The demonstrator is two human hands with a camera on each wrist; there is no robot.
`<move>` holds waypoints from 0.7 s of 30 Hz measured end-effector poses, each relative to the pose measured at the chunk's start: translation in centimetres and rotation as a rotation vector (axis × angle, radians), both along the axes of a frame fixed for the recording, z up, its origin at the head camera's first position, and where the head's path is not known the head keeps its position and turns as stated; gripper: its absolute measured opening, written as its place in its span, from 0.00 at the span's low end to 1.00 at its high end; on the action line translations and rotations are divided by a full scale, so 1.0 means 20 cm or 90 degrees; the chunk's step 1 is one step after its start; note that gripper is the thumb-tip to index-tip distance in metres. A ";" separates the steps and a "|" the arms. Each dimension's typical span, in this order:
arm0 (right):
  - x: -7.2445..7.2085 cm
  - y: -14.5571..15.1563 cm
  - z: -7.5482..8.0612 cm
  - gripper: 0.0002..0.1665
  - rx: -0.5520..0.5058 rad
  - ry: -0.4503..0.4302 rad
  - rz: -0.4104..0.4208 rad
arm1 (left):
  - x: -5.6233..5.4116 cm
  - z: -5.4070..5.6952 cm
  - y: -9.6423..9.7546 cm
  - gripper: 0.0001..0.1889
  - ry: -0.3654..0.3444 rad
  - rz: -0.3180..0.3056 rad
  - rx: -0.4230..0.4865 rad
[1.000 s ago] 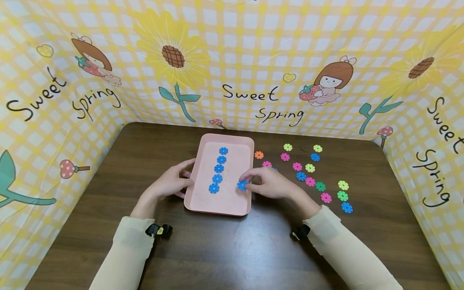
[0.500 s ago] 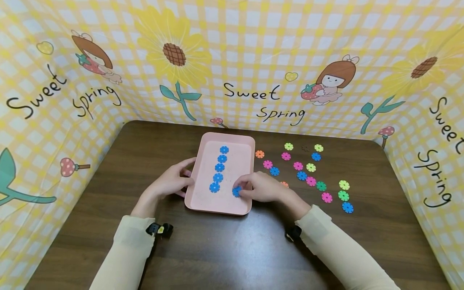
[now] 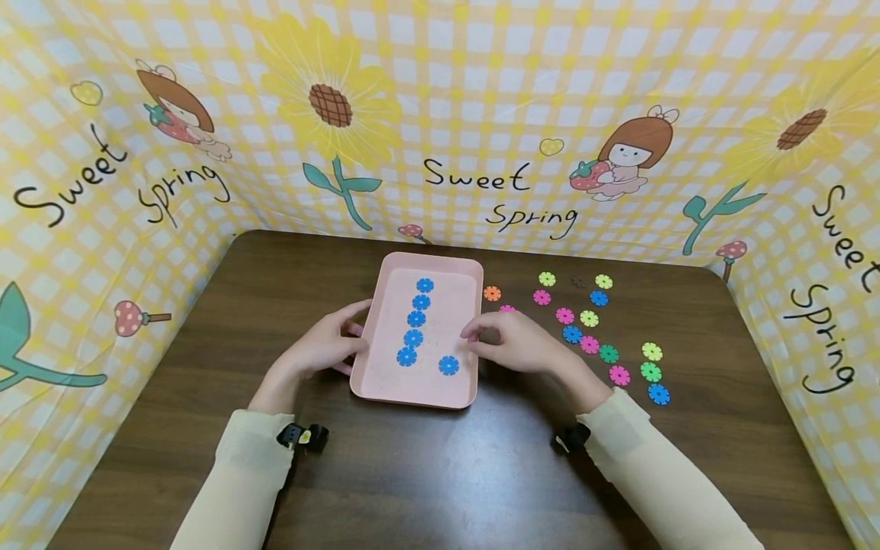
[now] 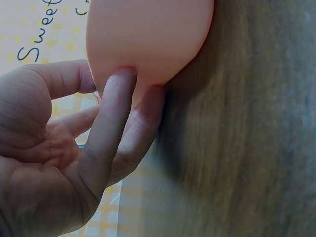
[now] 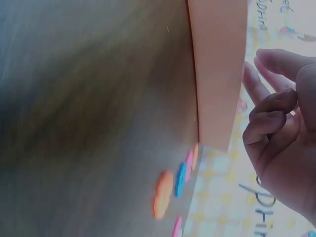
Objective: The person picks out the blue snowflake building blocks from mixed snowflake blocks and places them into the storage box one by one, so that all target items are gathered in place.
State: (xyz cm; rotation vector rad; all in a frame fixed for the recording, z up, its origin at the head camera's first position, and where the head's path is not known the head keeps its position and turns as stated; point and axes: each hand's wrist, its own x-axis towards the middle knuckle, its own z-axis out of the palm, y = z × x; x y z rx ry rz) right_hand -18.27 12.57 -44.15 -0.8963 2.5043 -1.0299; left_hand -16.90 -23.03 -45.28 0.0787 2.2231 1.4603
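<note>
My left hand (image 3: 326, 344) rests against the left side of a pink tray (image 3: 412, 393). In the left wrist view its thumb meets the rim and two fingers touch the outer wall (image 4: 153, 42). Inside the tray a column of several blue notched discs (image 3: 415, 318) runs down the middle. A separate blue disc (image 3: 448, 365) lies flat near the tray's lower right. My right hand (image 3: 512, 341) hovers over the right rim with bent fingers, holding nothing. In the right wrist view the hand (image 5: 281, 113) shows beside the tray's side wall (image 5: 219, 74), its fingers loosely curled.
Right of the tray, loose discs lie on the brown table (image 3: 385, 473), among them orange (image 3: 491, 293), pink (image 3: 564, 315), yellow (image 3: 651, 351), dark green (image 3: 608, 354) and blue (image 3: 658, 394). Patterned cloth (image 3: 454, 99) encloses the table's back and sides.
My right hand carried the blue disc left and down inside the tray, let it go there, and has drawn back to the right rim. The left hand has stayed at the tray.
</note>
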 end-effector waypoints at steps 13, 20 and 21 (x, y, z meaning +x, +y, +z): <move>-0.05 0.24 -0.01 0.15 0.024 0.012 -0.156 | 0.00 0.00 0.00 0.44 0.000 0.001 -0.001; -0.08 0.31 -0.04 0.20 0.085 -0.001 -0.207 | 0.00 0.00 0.00 0.44 -0.002 0.000 0.000; -0.08 0.31 -0.05 0.21 0.092 -0.004 -0.210 | 0.00 0.00 0.00 0.44 -0.001 0.000 0.000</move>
